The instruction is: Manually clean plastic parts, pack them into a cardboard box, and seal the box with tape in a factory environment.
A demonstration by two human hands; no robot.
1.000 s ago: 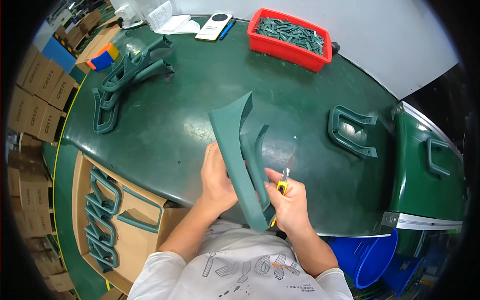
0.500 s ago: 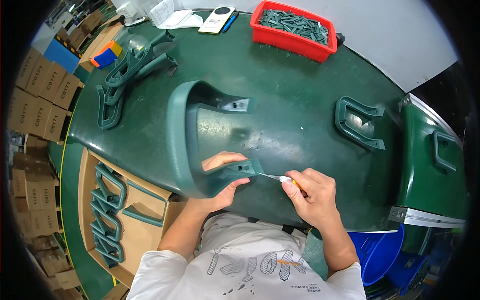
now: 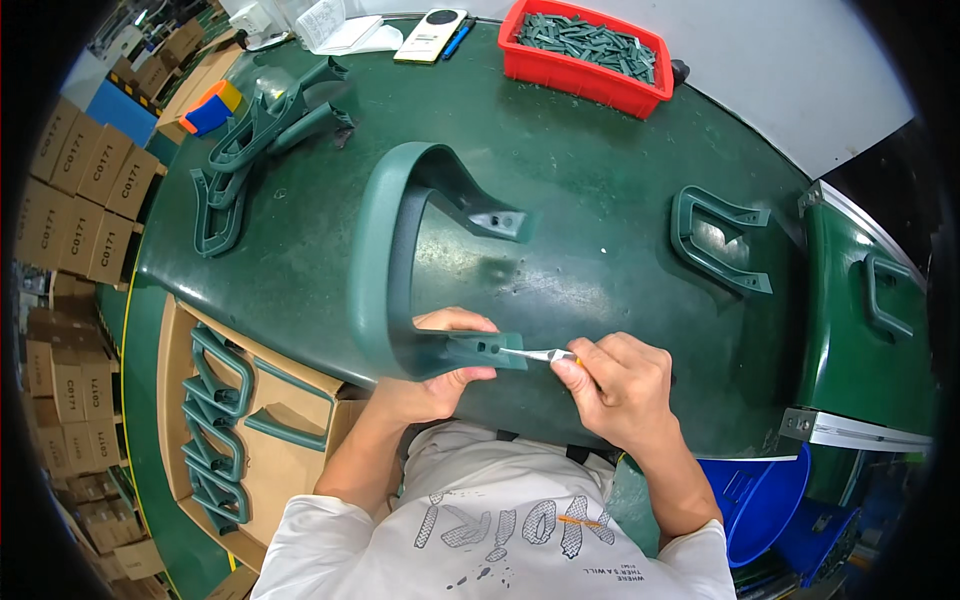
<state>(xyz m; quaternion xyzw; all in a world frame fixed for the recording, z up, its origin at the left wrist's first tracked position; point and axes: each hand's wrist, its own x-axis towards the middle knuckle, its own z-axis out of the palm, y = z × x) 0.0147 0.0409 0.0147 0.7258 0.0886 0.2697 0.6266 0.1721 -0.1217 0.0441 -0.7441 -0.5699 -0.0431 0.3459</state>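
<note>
A: Where is the green plastic U-shaped handle?
B: Held over the near middle of the dark green tabletop, its open side facing right.

A: How is the left hand placed?
B: Its fingers are gripping the handle's near arm, thumb on the near side, other fingers on the far side.

A: And the right hand?
B: Fingers curled closed around a thin, silvery-bladed knife with a bit of yellow showing. The blade points left, its tip over the flat end of that same arm; I can't tell how firmly it touches.

A: What containers are about?
B: Near left, an open brown cardboard box. A column of matching green handles nests along its left side, and a single green handle lies to their right.

A: On the far side?
B: A red rectangular plastic bin, filled with small dark green strips.

A: Anything near right?
B: A round blue plastic bin, below the table edge; I can't make out its contents.
</note>
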